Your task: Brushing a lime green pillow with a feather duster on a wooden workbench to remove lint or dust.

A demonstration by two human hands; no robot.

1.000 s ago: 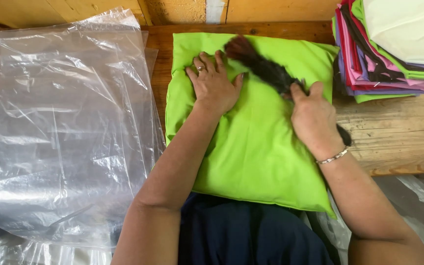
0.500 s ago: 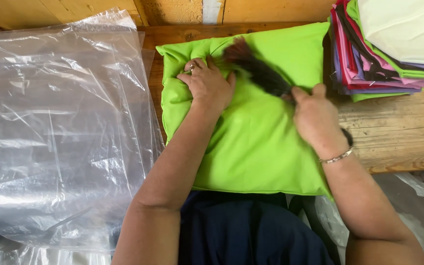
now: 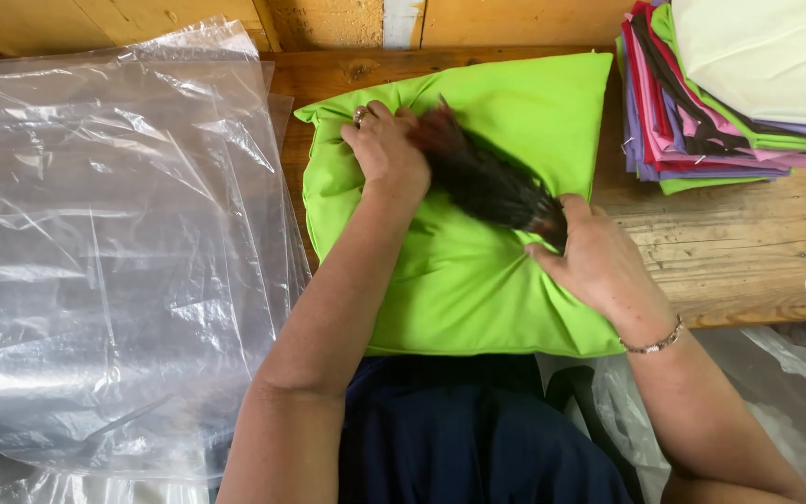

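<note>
A lime green cushion (image 3: 506, 289) lies on the wooden bench in front of me. My left hand (image 3: 386, 149), with a ring on one finger, presses flat on the cushion's upper left part. My right hand (image 3: 599, 266), with a thin bracelet at the wrist, grips the handle end of a dark bristled brush (image 3: 482, 177). The brush lies slanted across the cushion, and its blurred bristles reach up to my left hand's fingers.
A stack of clear plastic bags (image 3: 114, 252) covers the left of the bench. Folded covers in pink, purple, green and cream (image 3: 739, 84) are piled at the back right. Bare wooden bench (image 3: 748, 252) shows on the right, and a wooden wall runs behind.
The cushion has shifted toward me and to the left. My right hand has swept the brush across it, its bristles now by my left hand.
</note>
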